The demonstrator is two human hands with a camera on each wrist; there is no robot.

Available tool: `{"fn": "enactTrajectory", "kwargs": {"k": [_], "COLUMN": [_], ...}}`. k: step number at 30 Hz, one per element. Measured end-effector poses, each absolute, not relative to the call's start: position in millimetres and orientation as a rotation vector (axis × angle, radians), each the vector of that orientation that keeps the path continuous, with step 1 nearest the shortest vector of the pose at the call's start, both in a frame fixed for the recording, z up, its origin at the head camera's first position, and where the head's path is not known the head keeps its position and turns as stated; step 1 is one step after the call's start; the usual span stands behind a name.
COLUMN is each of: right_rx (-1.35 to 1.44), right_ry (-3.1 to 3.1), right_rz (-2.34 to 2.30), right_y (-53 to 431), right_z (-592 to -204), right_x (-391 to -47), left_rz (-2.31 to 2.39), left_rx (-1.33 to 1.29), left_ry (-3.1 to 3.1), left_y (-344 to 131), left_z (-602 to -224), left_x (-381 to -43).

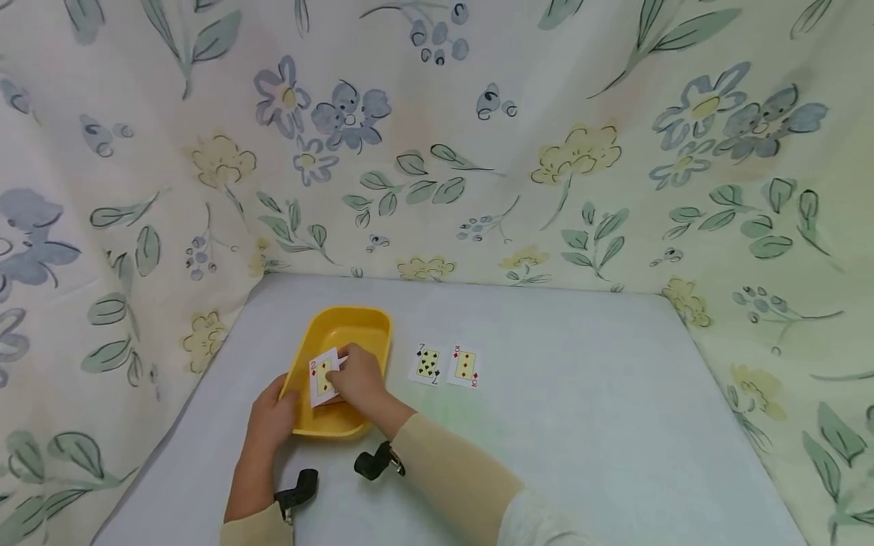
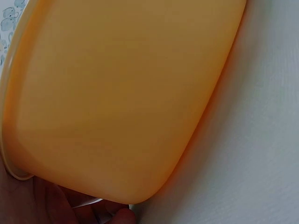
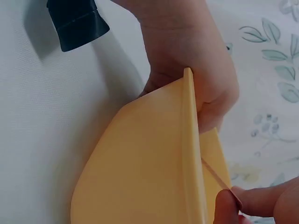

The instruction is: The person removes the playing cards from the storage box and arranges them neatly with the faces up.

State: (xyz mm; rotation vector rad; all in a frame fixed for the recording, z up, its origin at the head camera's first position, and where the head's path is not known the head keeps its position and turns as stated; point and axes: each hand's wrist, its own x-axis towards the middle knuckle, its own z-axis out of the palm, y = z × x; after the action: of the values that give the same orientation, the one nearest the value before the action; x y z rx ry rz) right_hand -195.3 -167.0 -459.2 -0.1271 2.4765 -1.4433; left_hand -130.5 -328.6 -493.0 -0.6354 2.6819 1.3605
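Observation:
My left hand (image 1: pixel 271 417) grips the left side of a yellow plastic tray (image 1: pixel 344 311), with the thumb over the rim. In the left wrist view, its fingers (image 2: pixel 51 203) curl at the tray's lower corner. My right hand (image 1: pixel 359 377) reaches over the tray and pinches a white playing card (image 1: pixel 318 388) with red diamonds. The right wrist view shows that card edge-on between the thumb and fingers (image 3: pixel 261 200), beside the tray wall (image 3: pixel 140 158). Part of the card is hidden by my right hand.
Two playing cards lie face up right of the tray: a seven of spades (image 1: pixel 428 364) and a red diamond card (image 1: pixel 465 365). They rest on a pale table (image 1: pixel 601 425). A flowered curtain (image 1: pixel 478 152) hangs behind and along both sides.

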Motion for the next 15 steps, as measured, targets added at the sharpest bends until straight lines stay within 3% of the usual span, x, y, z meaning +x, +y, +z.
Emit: {"fn": "enactTrajectory", "kwargs": {"k": [15], "right_rx": [-0.116], "right_ry": [2.417], "right_rz": [-1.599], "right_y": [-114.5], "right_z": [-453.5], "right_x": [-198.6], "left_rz": [1.361], "left_rx": [-0.690], "left_ry": [2.669], "left_y": [-325.3], "left_z": [-493.2], "left_x": [-131.0]}}
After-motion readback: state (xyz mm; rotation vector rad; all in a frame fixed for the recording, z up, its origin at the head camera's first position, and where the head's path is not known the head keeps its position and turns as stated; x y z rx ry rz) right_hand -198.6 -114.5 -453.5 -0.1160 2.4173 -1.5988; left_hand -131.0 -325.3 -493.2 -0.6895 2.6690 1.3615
